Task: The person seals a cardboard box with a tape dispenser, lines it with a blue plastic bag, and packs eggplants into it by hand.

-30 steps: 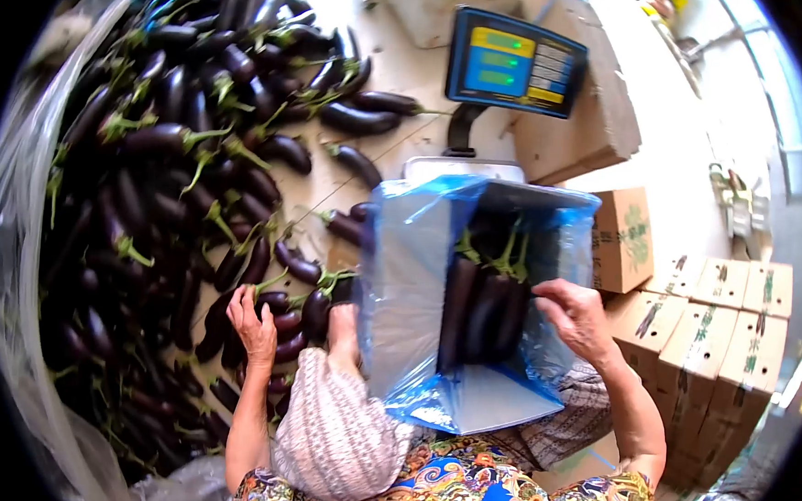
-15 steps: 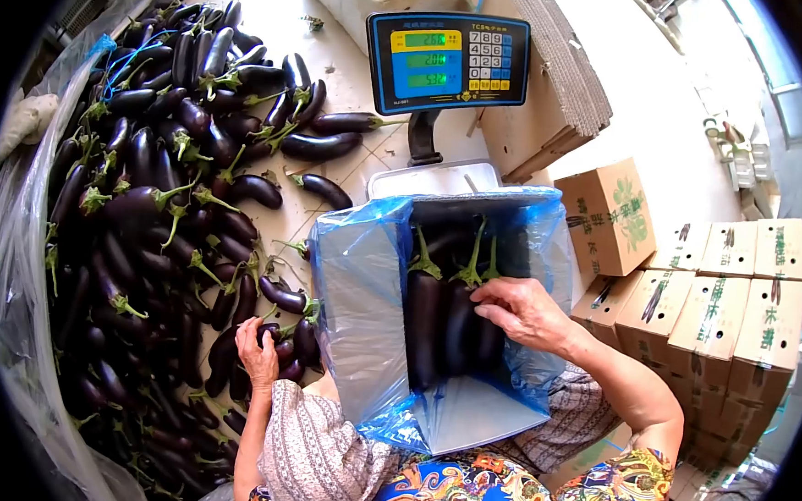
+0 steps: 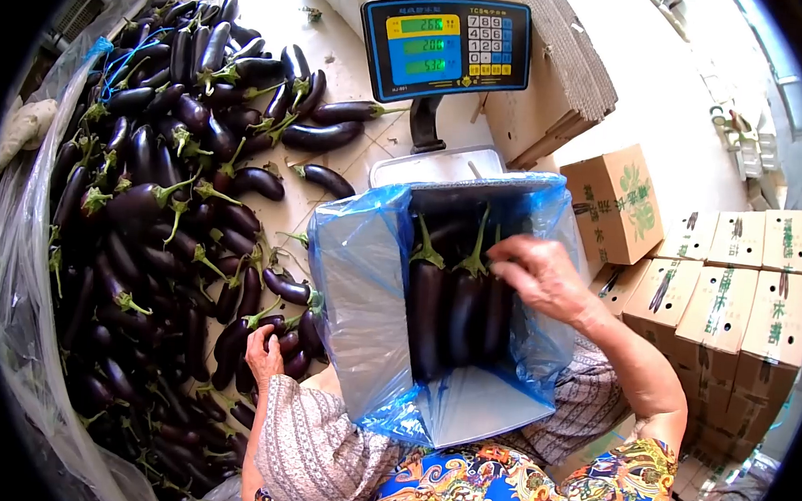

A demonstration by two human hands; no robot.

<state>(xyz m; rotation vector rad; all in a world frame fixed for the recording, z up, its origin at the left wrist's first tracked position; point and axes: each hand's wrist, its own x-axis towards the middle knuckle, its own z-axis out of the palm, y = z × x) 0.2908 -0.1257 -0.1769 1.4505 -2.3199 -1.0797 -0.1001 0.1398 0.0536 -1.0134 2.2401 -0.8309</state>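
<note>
A carton (image 3: 478, 421) lined with a blue plastic bag (image 3: 352, 293) stands in front of me. In it, dark purple eggplants (image 3: 426, 316) lie side by side with green stems pointing away; more lie beneath the far end. My right hand (image 3: 546, 276) is over the carton's right side, fingers closed at the stem end of the rightmost eggplant (image 3: 498, 323), hiding most of its stem. My left hand (image 3: 264, 354) is down at the right edge of the eggplant pile (image 3: 144, 253), its fingers curled on an eggplant there, partly hidden.
A digital scale display (image 3: 445, 49) rises behind the carton, beside the scale's metal platform (image 3: 438, 164). Flattened cardboard (image 3: 559, 67) leans at the back. Closed printed cartons (image 3: 719, 302) are stacked at right. Clear plastic sheeting (image 3: 19, 264) borders the pile at left.
My right hand has shifted up and right, from the middle eggplants to the rightmost one's stem end. My left hand has moved slightly right and down at the pile's edge.
</note>
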